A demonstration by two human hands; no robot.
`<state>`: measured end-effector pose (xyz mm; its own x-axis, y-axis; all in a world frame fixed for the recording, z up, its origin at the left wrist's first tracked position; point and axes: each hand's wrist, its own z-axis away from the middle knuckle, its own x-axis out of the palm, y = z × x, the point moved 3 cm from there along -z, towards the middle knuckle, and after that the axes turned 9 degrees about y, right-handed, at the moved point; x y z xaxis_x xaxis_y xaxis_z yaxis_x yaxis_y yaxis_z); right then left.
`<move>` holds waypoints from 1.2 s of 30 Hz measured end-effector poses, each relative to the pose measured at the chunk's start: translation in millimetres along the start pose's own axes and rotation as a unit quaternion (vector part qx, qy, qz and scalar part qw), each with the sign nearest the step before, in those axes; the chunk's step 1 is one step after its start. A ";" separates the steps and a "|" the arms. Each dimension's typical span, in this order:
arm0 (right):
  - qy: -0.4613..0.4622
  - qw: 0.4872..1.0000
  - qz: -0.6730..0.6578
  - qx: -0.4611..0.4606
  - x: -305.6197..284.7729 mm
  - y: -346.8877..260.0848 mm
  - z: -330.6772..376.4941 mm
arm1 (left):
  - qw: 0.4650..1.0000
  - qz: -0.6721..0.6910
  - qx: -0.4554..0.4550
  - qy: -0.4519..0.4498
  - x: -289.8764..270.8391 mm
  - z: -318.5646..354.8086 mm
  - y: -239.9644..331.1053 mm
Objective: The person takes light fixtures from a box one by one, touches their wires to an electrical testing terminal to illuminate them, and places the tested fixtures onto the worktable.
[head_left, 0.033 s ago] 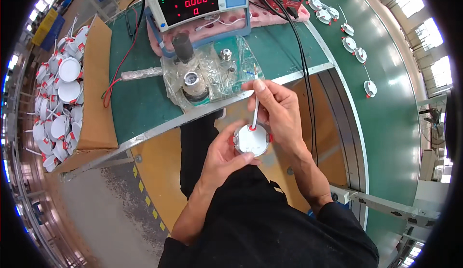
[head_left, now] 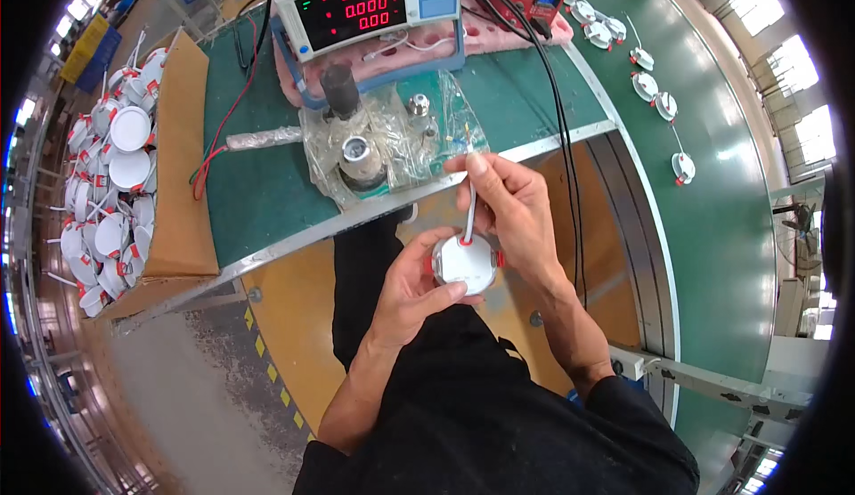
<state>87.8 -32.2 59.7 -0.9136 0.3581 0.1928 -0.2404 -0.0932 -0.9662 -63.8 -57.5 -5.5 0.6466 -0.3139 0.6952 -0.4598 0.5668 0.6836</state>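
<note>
Pointing lengthwise toward the green-topped counter (head_left: 258, 194), the white cable (head_left: 469, 219) of the round white red-tabbed lamp (head_left: 468, 263) is pinched near its tip by the fingers (head_left: 478, 166) of the right hand (head_left: 519, 210). Before the counter, the lamp is clasped by the left hand (head_left: 405, 288).

Top (head_left: 534, 424): black, plain. Right sleeve (head_left: 637, 428) loose, ends near elbow; left sleeve (head_left: 325, 470) likewise black. Trousers (head_left: 361, 286) black, too. Small black loop (head_left: 511, 345) at clothing's edge. Left hand (head_left: 411, 292), right hand (head_left: 521, 215), both forearms bare; nails short.
</note>
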 end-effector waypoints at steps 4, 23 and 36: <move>-0.039 0.998 0.047 0.011 -3.4 5.1 -6.2 | 0.996 0.084 -0.009 -0.030 9.0 -12.1 -5.5; -0.059 0.912 0.391 -0.113 -6.7 8.8 -102.9 | 0.993 0.088 -0.076 -0.016 19.8 -76.3 -2.7; -0.049 0.902 0.408 -0.131 -6.2 14.3 -109.4 | 0.992 0.056 -0.102 -0.049 12.5 -82.8 2.7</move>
<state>125.9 65.8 25.9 -0.7789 0.1851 -0.5992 0.5995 -0.0605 -0.7981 -6.5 3.1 -13.3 0.5307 -0.3072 0.7899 -0.3870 0.7413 0.5483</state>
